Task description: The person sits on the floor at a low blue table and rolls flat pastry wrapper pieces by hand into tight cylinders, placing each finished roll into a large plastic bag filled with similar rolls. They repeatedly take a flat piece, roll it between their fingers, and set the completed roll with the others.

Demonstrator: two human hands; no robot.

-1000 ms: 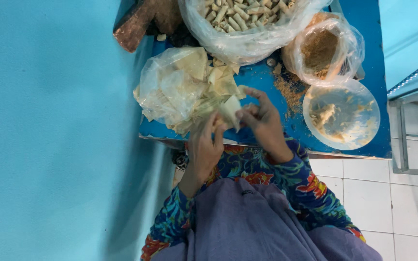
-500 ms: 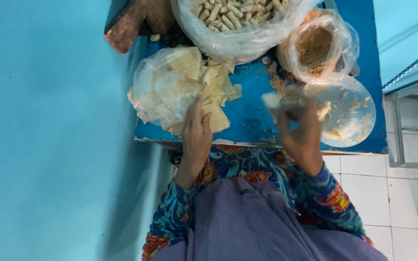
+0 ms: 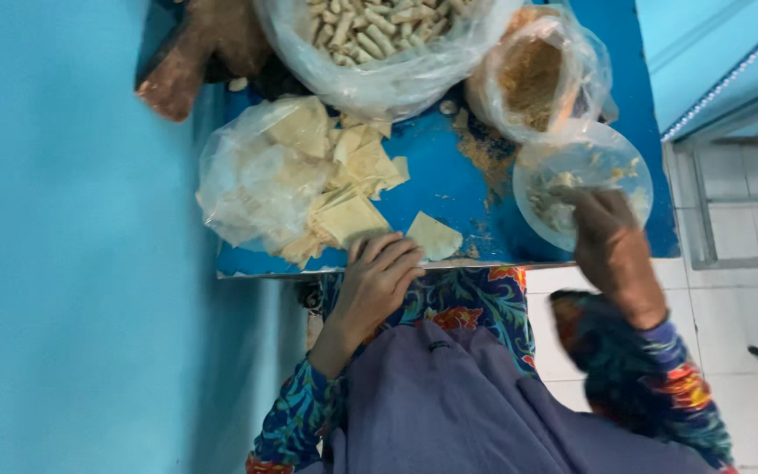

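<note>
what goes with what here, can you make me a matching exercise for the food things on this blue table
Things:
1. bag of rolled pieces
2. bag of brown crumbs
3. clear bowl
4. single pale wrapper sheet

Places:
A. under the right hand
B. flat on the table by the left hand
C. top middle
D. just above the bowl

Pairs: 1-C, 2-D, 3-A, 4-B

Three clear plastic bags on the blue desk (image 3: 449, 189), no labels, signs or screens. Big bag of pale rolled pieces (image 3: 379, 35) at top centre, open-mouthed. Smaller bag of brown crumbs (image 3: 537, 75) to its right, just above a round clear bowl (image 3: 585, 180). Crumpled bag of thin cream wrapper sheets (image 3: 265, 180) at left, sheets spilling out toward the desk's near edge.
</note>
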